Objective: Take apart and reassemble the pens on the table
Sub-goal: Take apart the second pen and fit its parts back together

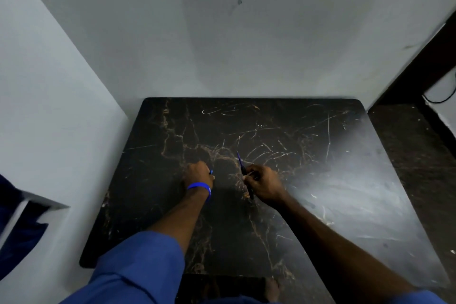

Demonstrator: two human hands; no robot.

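Observation:
Over the middle of a black marble-patterned table (320,205), my right hand (262,184) grips a thin pen (244,174). Its blue tip points up and away, and its dark barrel runs down past my fingers. My left hand (198,175), with a blue wristband, is closed knuckles-up a little to the left. A small blue pen part (211,172) peeks out at its right side. What else that hand holds is hidden. The two hands are apart.
White walls stand close behind the table and along its left edge. A dark ledge (407,143) borders the right side, with a black cable (441,99) above it. Blue cloth (19,224) hangs at the far left. The tabletop is scratched, with glare at the right.

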